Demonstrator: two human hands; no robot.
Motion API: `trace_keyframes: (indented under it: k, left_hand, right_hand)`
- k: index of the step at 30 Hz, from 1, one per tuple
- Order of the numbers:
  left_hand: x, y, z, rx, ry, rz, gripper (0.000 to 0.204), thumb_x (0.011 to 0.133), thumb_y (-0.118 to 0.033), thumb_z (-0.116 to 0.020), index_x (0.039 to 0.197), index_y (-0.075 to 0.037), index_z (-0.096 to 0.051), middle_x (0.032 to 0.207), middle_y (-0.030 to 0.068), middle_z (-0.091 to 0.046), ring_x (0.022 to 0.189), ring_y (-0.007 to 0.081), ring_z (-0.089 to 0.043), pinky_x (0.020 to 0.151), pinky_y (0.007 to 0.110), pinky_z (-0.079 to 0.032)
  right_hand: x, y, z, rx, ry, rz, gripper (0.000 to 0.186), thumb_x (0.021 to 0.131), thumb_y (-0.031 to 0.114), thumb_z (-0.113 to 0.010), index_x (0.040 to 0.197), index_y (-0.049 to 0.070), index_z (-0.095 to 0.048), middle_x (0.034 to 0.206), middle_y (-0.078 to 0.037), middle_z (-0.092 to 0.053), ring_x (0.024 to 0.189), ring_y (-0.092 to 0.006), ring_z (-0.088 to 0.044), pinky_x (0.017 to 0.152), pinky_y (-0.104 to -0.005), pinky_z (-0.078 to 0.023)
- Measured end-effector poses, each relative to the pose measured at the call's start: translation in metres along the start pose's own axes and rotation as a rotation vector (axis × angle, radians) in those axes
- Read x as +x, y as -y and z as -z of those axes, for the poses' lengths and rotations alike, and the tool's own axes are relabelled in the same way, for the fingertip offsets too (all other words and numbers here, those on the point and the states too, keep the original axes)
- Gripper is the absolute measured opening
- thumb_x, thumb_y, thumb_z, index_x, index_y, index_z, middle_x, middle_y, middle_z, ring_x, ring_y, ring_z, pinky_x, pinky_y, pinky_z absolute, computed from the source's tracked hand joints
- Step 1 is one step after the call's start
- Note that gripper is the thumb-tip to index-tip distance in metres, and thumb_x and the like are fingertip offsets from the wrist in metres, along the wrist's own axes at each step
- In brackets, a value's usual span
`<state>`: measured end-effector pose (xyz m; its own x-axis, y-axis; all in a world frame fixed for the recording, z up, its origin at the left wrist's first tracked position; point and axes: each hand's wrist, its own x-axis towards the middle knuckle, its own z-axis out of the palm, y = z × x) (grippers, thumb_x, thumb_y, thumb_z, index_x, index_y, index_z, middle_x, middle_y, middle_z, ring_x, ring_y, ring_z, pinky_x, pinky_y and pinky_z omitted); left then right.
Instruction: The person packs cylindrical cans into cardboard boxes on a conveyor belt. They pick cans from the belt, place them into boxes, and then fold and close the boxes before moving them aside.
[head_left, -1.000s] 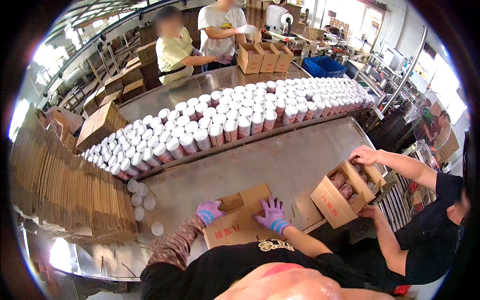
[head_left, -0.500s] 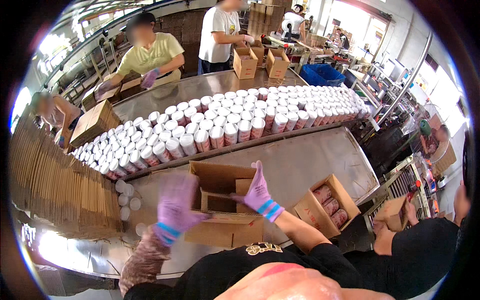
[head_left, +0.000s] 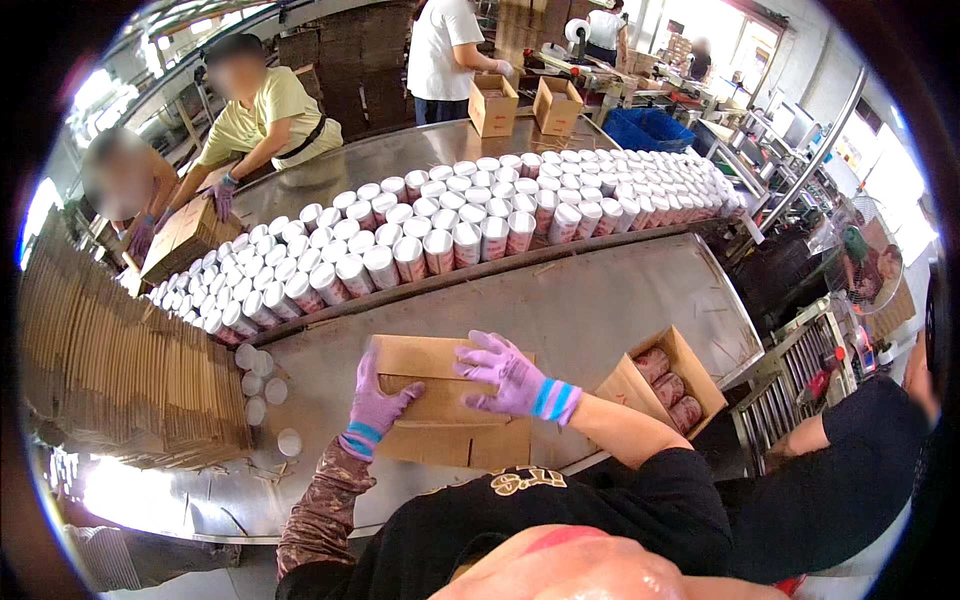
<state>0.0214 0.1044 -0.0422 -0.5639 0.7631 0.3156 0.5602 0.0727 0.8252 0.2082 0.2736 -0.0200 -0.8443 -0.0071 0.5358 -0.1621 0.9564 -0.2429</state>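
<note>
A brown cardboard box (head_left: 440,405) stands on the metal table in front of me. Its far flap is folded inward and its near flap hangs out toward my body. Along the box's left side lies my left hand (head_left: 378,405), in a purple glove, with fingers stretched up and the thumb spread over the top. My right hand (head_left: 505,375), gloved alike, rests on the top right part of the box with its fingers spread. What is inside this box is mostly covered. To the right, an open cardboard box (head_left: 650,395) holds several reddish wrapped cylinders.
Rows of white-lidded canisters (head_left: 440,240) line a ledge beyond the table (head_left: 600,310). Stacked flat cardboard (head_left: 120,350) rises at the left, with loose white lids (head_left: 255,410) beside it. Co-workers stand across the table; another person (head_left: 830,480) is close on my right beside a roller conveyor (head_left: 790,390).
Both hands have come down and inward onto the box. Its far flap, upright before, now lies folded over the opening. Across the table, the co-worker in yellow has leaned left to the cardboard.
</note>
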Motion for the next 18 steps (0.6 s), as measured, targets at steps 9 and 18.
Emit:
trace_keyframes:
  k: [9,18]
  left_hand:
    - [-0.028,-0.014,0.043,-0.565,0.225,0.309,0.057,0.08,-0.021,-0.06,0.129,-0.003,-0.035,0.122,0.0205,-0.041,0.111,0.0302,-0.045,0.091,0.038,-0.038]
    - [0.095,0.089,-0.009,-0.266,1.276,0.694,0.06,0.075,-0.033,-0.067,0.123,-0.005,-0.045,0.11,0.0132,-0.056,0.099,0.0182,-0.052,0.079,0.029,-0.043]
  right_hand:
    - [-0.047,0.024,0.008,0.646,0.11,-0.795,0.098,0.055,0.027,-0.082,0.13,0.008,-0.022,0.131,-0.019,-0.033,0.12,-0.028,-0.036,0.093,-0.0382,-0.039]
    - [-0.148,0.083,-0.129,0.535,0.019,-0.601,0.063,0.084,0.025,-0.053,0.136,0.008,-0.021,0.139,-0.021,-0.019,0.128,-0.0288,-0.026,0.103,-0.0359,-0.026]
